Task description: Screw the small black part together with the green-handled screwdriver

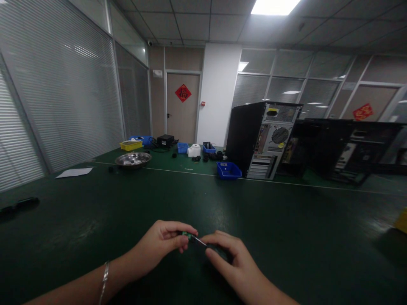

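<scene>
- Green table spreads across the foreground of the room.
- Left hand: thumb and fingers pinched together on a small green part, held over the table's near side.
- Right hand: half-curled, thumb and forefinger on a tool, its metal shaft reaching the part.
- Beyond: blue tray beside a PC tower.
- Left of the tray: metal bowl, then paper.
- Behind: door with a red sign.

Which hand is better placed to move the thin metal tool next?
Probably the right hand: it holds the thin metal tool, whose shaft points toward the small green part. The left hand is occupied, pinching that part between thumb and fingers.
</scene>
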{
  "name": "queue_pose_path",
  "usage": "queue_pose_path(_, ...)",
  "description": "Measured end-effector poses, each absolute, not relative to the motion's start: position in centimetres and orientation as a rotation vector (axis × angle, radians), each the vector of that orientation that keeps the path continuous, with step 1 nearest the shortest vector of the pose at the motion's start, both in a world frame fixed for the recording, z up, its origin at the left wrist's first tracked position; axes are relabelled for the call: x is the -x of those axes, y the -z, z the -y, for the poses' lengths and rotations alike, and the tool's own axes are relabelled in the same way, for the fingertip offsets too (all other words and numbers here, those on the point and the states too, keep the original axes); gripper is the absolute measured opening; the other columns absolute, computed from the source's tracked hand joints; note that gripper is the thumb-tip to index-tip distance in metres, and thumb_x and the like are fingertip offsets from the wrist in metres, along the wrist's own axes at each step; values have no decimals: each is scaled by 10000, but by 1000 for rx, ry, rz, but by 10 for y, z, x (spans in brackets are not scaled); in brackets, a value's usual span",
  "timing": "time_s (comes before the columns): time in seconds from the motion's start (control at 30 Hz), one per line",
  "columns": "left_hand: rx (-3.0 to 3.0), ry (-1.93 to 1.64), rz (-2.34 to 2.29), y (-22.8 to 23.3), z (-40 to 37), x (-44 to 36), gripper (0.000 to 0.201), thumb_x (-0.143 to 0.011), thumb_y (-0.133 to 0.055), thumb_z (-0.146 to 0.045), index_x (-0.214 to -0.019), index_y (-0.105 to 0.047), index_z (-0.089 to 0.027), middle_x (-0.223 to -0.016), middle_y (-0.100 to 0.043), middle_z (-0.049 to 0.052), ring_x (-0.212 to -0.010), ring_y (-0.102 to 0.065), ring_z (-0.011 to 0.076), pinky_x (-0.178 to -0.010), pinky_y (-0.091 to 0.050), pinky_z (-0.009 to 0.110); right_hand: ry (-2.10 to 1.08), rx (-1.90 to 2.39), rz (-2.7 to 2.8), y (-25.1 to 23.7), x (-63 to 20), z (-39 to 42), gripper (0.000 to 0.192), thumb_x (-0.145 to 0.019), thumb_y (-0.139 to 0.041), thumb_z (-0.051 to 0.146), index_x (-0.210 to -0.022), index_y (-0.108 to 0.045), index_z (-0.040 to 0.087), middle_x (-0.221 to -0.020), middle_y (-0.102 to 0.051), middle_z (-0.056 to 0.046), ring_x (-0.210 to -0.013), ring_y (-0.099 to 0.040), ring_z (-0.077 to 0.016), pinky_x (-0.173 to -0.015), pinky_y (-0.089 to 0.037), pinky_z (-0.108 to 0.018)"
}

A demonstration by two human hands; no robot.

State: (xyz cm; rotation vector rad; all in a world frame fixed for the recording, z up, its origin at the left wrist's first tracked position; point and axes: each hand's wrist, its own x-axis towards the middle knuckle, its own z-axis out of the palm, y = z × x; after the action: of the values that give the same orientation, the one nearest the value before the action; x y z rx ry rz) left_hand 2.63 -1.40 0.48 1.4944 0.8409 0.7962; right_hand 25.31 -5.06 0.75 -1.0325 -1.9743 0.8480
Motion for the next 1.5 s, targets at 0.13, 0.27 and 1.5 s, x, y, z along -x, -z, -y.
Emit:
queue_pose_path(0.13, -1471, -779, -844, -9, 16, -27, 241, -801, -681, -318, -994, -749, -190, -823, -693, 30, -688, -555, 150, -678, -438, 285, -830, 1017, 1977, -7, -253, 52, 217, -918, -583, 284, -1073, -730, 247, -973, -734, -58, -920, -662, -235, -806, -489, -308)
queue_pose_path(0.27, -1477, -787, -849, -11, 18, -28, 228, -824, -659, -318, -988, -728, -174, -826, -675, 26, -697, -546, 148, -679, -427, 283, -841, 1009, 1969, -8, -252, 51, 214, -920, -585, 272, -1076, -729, 242, -943, -729, -53, -875, -664, -224, -782, -490, -307)
queue_pose_path(1.5, -2025, -352, -700, -21, 11, -12, 433, -734, -781, -337, -1139, -643, -271, -1099, -569, 34, -1019, -536, 238, -896, -432, 371, -900, 927, 2505, -23, -258, 58, 348, -712, -818, 325, -1001, -666, 204, -967, -673, -11, -833, -646, -178, -696, -475, -229)
